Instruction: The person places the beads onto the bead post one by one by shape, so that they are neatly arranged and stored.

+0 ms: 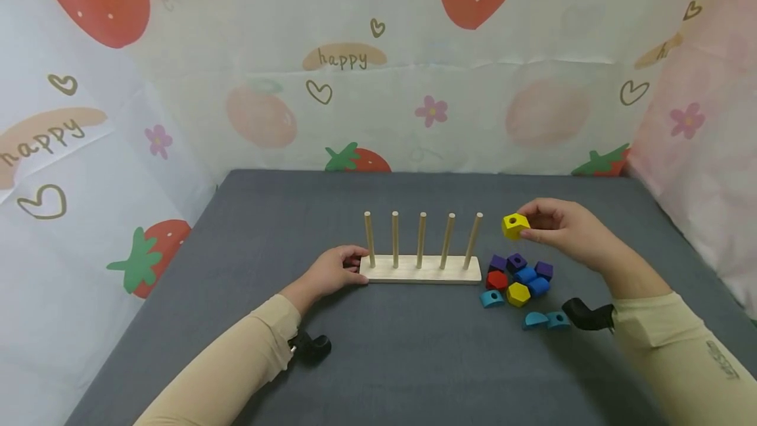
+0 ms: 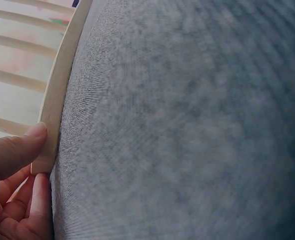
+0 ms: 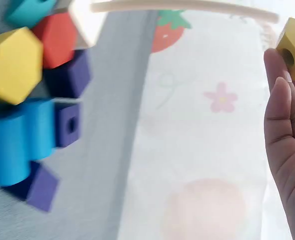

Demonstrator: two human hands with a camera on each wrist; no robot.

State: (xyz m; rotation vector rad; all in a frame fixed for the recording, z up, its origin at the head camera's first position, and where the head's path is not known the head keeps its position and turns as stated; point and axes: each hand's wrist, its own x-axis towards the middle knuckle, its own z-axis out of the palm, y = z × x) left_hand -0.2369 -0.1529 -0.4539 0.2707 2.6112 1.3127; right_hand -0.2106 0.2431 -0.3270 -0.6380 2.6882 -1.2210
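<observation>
A pale wooden peg board [image 1: 422, 273] with a row of several upright pegs stands on the grey cloth. My left hand [image 1: 331, 269] grips its left end; in the left wrist view the thumb [image 2: 36, 134] lies against the board and the fingers curl at its end. Up to the right of the rightmost peg [image 1: 474, 242], my right hand [image 1: 570, 232] pinches a yellow block [image 1: 515, 230] with a hole through it. That block is held in the air behind the loose blocks, and the right wrist view cuts it off at the edge.
Right of the board lies a cluster of loose blocks: a yellow hexagonal one [image 1: 518, 294], a red one [image 1: 497, 280], blue ones [image 1: 539, 286] and dark purple ones [image 1: 544, 271]. Light blue half-round blocks [image 1: 535, 321] lie nearer. A printed curtain [image 1: 402, 143] hangs behind the table.
</observation>
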